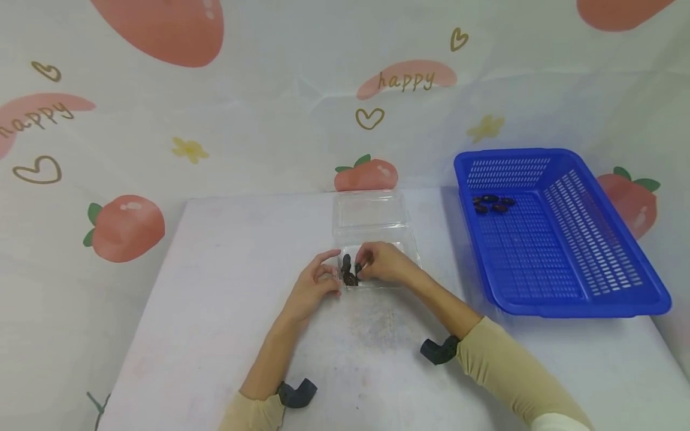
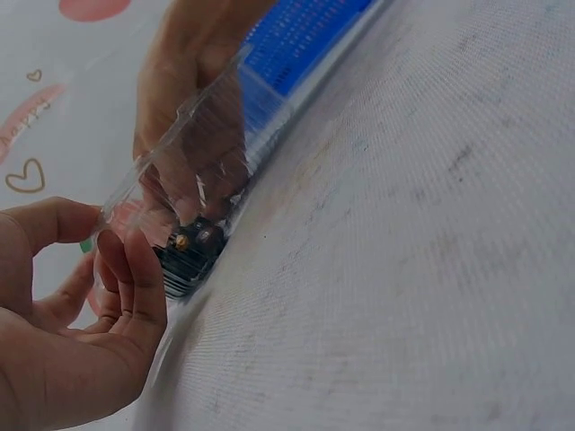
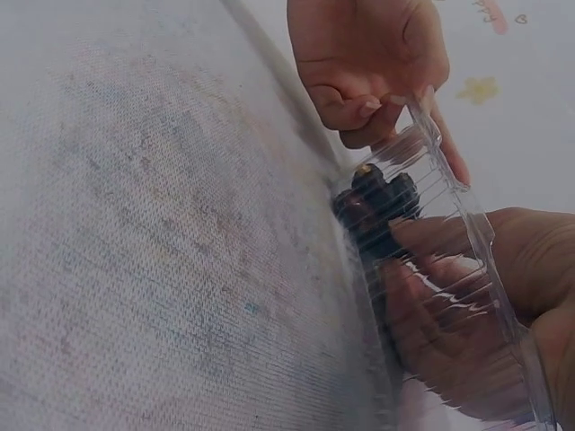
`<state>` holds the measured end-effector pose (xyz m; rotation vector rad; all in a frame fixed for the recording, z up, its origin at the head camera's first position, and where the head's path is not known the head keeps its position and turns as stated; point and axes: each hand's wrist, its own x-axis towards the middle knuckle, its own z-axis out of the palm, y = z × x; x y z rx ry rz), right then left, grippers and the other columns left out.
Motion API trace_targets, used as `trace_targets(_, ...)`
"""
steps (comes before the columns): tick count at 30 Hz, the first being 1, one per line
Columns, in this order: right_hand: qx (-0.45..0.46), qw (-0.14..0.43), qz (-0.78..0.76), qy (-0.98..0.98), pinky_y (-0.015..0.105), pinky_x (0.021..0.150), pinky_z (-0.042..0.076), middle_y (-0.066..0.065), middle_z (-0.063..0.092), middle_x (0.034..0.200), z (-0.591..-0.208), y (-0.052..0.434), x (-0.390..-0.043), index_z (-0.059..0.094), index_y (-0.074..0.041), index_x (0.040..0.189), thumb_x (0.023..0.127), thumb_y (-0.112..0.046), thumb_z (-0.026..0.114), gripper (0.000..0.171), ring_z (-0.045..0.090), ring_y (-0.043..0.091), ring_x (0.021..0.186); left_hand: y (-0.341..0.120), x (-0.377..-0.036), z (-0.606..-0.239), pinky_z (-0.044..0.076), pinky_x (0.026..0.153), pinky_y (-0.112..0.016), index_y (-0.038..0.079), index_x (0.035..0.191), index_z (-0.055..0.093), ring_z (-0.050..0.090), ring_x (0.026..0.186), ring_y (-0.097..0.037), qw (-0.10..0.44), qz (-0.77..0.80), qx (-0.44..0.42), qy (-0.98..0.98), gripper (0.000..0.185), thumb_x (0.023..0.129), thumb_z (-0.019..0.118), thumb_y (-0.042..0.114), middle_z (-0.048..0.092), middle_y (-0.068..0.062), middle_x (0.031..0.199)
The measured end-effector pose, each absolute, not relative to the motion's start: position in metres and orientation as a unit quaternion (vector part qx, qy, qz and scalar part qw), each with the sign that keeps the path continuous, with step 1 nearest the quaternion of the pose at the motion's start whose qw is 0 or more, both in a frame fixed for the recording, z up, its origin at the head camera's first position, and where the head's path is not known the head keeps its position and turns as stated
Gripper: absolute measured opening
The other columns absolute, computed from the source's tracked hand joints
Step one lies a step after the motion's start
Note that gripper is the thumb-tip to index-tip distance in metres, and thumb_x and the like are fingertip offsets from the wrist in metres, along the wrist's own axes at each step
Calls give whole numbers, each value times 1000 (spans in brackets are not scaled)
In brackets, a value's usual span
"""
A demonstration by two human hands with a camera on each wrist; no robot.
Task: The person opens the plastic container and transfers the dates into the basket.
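Observation:
A clear hinged plastic box stands on the table with its lid folded back toward the wall. Several dark, wrinkled dates lie along its left side; small yellowish ends show on them in the left wrist view. My right hand reaches down into the box and pinches one date between thumb and fingers, close beside the others. Through the ribbed clear wall the right wrist view shows these fingertips. At the left wall my left hand rests its loosely bent fingers against the outside, the index finger along the rim.
A large blue plastic basket stands on the right of the white table, with several more dates in its far left corner. A patterned cloth wall rises behind. Dark wrist mounts stick out from both sleeves.

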<state>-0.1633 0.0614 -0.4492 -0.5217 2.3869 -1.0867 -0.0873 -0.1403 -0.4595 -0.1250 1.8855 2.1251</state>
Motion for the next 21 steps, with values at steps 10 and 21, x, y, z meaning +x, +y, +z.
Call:
trace_targets(10, -181, 240, -429, 852, 28, 72, 53, 2, 69, 89, -443, 65, -164, 69, -8, 100, 79, -6, 79, 23, 65, 16, 86, -141, -87, -459, 56, 70, -29, 13, 144, 50, 57, 74, -15, 150, 739, -44, 656, 66, 83, 60, -11, 51, -7, 96)
trace_targets(21, -181, 206, -481, 833, 30, 73, 55, 6, 70, 97, -425, 86, -166, 69, -7, 99, 81, -4, 78, 20, 69, 18, 84, -141, -88, -462, 56, 72, -30, 13, 144, 50, 57, 76, -16, 154, 738, -45, 655, 66, 83, 61, -11, 50, -6, 97)
